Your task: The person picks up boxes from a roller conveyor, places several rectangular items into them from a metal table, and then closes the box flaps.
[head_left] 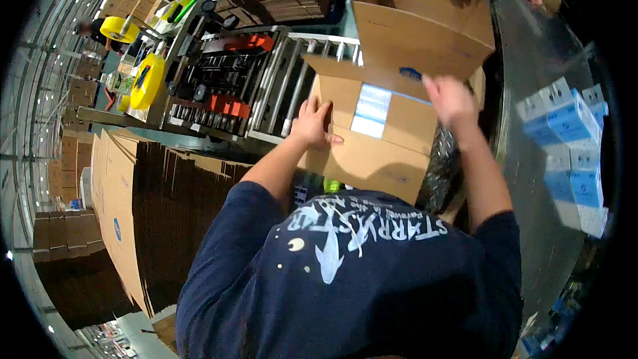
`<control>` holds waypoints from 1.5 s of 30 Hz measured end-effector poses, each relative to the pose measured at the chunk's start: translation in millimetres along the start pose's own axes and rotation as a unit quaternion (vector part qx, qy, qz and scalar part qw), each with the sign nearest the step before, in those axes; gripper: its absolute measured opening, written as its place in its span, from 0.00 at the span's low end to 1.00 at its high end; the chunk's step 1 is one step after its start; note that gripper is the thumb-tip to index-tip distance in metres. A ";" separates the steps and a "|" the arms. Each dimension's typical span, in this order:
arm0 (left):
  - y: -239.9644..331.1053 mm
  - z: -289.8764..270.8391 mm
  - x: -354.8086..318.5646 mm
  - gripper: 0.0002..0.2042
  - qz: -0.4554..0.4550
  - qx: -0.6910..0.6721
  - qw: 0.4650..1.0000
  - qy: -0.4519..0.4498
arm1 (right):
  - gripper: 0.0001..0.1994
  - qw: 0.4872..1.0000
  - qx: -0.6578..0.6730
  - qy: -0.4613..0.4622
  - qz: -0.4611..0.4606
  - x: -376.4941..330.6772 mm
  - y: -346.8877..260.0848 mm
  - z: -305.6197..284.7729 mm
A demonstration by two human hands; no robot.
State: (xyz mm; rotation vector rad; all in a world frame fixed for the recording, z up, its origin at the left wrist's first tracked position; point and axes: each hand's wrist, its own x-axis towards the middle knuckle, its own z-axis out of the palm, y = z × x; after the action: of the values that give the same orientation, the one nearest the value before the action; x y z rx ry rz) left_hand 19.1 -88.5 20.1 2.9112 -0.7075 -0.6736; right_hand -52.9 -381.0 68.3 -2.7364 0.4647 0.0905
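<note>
Navy T-shirt (pixel 359 299) – short-sleeved; white-printed

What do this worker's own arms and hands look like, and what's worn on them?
The left hand and right hand are ungloved; the right is blurred. The forearms are uncovered, with no cables. Dark navy short sleeves belong to a shirt printed with pale lettering, a fish-like shape and a crescent.

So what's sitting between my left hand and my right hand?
In the head view, a cardboard box lies between your left hand and right hand, with something white and blue showing between its flaps.
</note>
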 end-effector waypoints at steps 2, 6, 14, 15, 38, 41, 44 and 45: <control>-51.2 41.3 17.9 0.49 0.062 -0.090 0.987 0.119 | 0.17 0.993 -0.024 0.088 -0.079 -23.1 26.6 64.0; -79.9 68.4 64.7 0.24 0.201 -0.515 0.830 0.070 | 0.21 0.832 0.512 0.147 0.156 -74.0 64.0 183.1; -134.3 1.1 183.5 0.23 0.120 -0.410 0.902 0.062 | 0.23 0.518 0.793 -0.040 0.317 -30.2 -37.6 184.7; -152.3 -2.5 193.9 0.24 0.089 -0.347 0.925 0.124 | 0.23 0.538 0.779 -0.038 0.319 -11.9 -62.0 185.6; -355.6 -93.8 205.2 0.22 -0.040 0.059 0.970 0.232 | 0.35 0.790 0.557 -0.238 0.090 238.3 -374.6 254.1; -290.1 -85.1 166.4 0.25 0.003 0.082 0.976 0.201 | 0.27 0.732 0.540 -0.403 0.100 181.9 -307.4 279.4; -287.4 -81.2 163.9 0.26 -0.022 0.103 0.978 0.183 | 0.22 0.878 0.285 -0.384 0.037 89.0 -157.8 374.6; -299.7 -80.1 162.6 0.26 -0.042 0.092 0.976 0.193 | 0.20 0.880 0.219 -0.406 0.109 55.0 -125.4 367.9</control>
State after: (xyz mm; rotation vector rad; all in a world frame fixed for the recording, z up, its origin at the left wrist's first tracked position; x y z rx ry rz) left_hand 309.5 102.5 -22.9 3.1141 -0.6291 -0.0355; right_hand 39.6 -154.4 -238.7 -1.9482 0.4578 1.0105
